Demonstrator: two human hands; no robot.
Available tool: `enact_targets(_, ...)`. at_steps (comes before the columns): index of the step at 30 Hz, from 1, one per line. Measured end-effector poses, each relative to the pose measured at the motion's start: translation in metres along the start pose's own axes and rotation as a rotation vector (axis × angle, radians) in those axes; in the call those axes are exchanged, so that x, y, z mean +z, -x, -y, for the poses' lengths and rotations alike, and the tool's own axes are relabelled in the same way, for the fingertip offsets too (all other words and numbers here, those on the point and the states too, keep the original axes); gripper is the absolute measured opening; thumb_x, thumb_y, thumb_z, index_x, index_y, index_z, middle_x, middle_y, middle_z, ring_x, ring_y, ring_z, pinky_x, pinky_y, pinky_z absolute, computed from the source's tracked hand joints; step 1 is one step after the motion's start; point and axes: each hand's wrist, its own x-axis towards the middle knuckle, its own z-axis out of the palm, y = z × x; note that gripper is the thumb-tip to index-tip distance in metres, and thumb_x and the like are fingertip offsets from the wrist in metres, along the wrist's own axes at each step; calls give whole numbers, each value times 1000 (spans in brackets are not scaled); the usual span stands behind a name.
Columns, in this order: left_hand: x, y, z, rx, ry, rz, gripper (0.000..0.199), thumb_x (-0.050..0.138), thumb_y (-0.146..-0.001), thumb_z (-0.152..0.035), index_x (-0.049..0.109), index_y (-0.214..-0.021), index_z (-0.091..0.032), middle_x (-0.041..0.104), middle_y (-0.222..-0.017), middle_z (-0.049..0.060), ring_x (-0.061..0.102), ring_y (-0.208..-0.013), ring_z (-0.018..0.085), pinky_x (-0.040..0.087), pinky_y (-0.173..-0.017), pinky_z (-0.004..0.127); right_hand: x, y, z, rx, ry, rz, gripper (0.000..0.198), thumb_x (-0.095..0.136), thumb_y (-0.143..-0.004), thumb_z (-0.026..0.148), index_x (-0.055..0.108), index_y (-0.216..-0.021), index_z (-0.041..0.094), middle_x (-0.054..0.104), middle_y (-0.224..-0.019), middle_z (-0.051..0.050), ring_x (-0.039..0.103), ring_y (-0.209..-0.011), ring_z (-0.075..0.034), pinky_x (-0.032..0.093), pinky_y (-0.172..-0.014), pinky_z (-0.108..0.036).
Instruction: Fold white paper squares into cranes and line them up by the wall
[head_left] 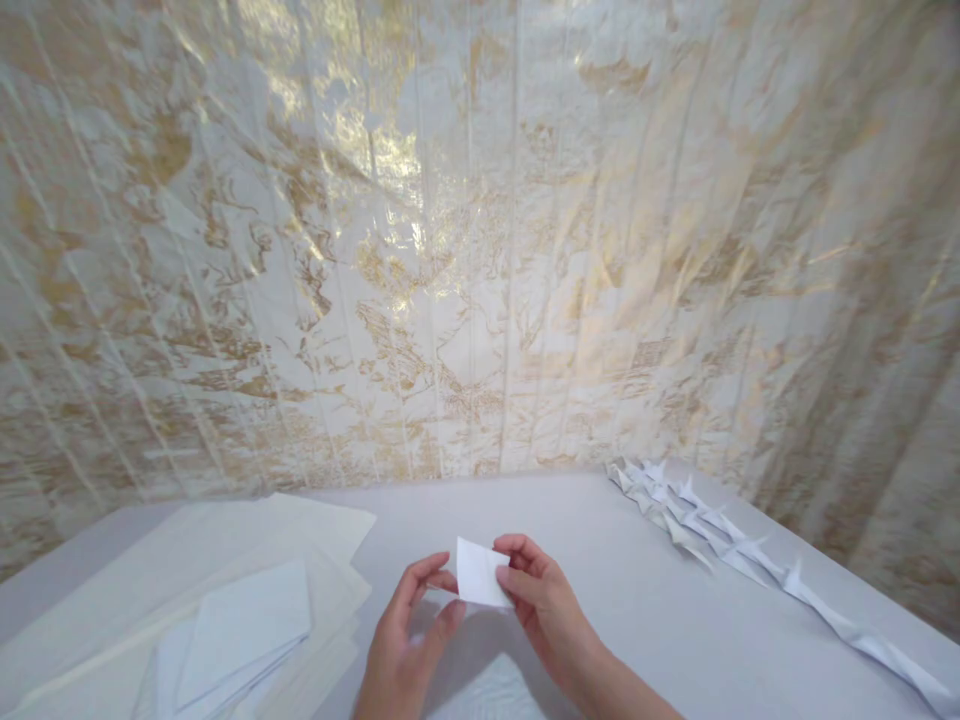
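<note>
A small folded square of white paper point(480, 573) is held up over the table, tilted, in the middle of the view. My right hand point(544, 600) pinches its right edge between thumb and fingers. At the paper's left edge is my left hand point(412, 620), its thumb and fingers apart around a gap; whether a fingertip touches the lower left corner I cannot tell. Under my hands, a whitish textured patch point(499, 690) shows at the near edge of the view.
On the left lie large cream paper sheets point(322, 540) with a stack of smaller white paper point(247, 625) on top. Rows of folded white paper pieces with pointed tips point(712, 525) run along the table's right side. A gold-patterned curtain point(465, 250) hangs behind the table point(660, 630).
</note>
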Motion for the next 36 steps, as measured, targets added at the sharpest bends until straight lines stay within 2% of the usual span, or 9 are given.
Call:
enact_targets(3, -3, 3, -4, 55, 16, 6, 45, 73, -71, -48, 65, -106, -23, 70, -105, 4, 61, -107, 27, 41, -98, 36, -1, 5, -16, -1, 2, 19, 34, 84, -61, 28, 63, -85, 18, 60, -76, 1, 55, -67, -13, 39, -61, -23)
enact_targets(5, -1, 5, -8, 18, 72, 111, 31, 73, -72, -48, 69, -85, -21, 70, -87, 2, 64, -88, 23, 47, -83, 31, -2, 7, -20, -10, -11, 34, 30, 83, -66, 30, 63, -85, 19, 59, -77, 1, 52, -64, -12, 38, -60, -22)
enact_targets(7, 2, 7, -10, -104, 167, 130, 31, 74, -73, -50, 69, -77, -19, 67, -71, 0, 63, -72, 20, 48, -70, 28, -2, 8, -19, -21, -35, 28, 31, 83, -66, 34, 62, -83, 19, 58, -76, 2, 51, -62, -11, 38, -58, -22)
enact_targets(10, 2, 4, -7, -252, 305, -30, 39, 79, -68, -50, 70, -90, -18, 72, -73, 1, 66, -74, 21, 52, -73, 29, -2, 7, -14, -56, -61, 16, 33, 84, -65, 36, 61, -82, 20, 59, -77, 1, 52, -65, -12, 39, -61, -23)
enact_targets(13, -1, -1, -2, -306, 375, -117, 47, 80, -66, -49, 69, -98, -16, 76, -81, 4, 69, -82, 25, 54, -70, 30, 0, 7, -13, -90, -38, 84, 33, 84, -67, 39, 62, -85, 21, 62, -82, 0, 54, -71, -13, 39, -66, -24)
enact_targets(18, -4, 0, -4, -390, 431, -47, 49, 83, -61, -43, 70, -100, -14, 76, -72, 4, 72, -76, 28, 54, -58, 30, -3, 11, -18, -58, 206, 201, 38, 78, -73, 48, 67, -101, 24, 63, -87, -2, 54, -75, -16, 39, -70, -28)
enact_targets(24, -5, 1, -6, -378, 472, 16, 42, 83, -64, -39, 70, -96, -15, 74, -72, 1, 70, -74, 25, 53, -63, 29, -3, 15, -11, -356, 686, 147, 15, 68, -84, 35, 75, -91, 24, 58, -84, -3, 55, -84, -19, 42, -79, -31)
enact_targets(30, 2, 5, -11, -338, 446, 56, 40, 81, -65, -44, 64, -90, -18, 68, -69, -2, 62, -61, 16, 46, -55, 24, 1, 21, -6, -490, 798, 193, 13, 62, -89, 25, 74, -84, 25, 59, -82, -2, 56, -83, -18, 43, -75, -27)
enact_targets(36, 8, 8, -23, -425, 490, 5, 50, 81, -63, -45, 58, -102, -23, 72, -84, 0, 69, -75, 24, 51, -63, 31, 0, 19, -10, -538, 869, 226, 9, 65, -87, 26, 69, -95, 24, 59, -83, -2, 57, -85, -19, 43, -78, -28)
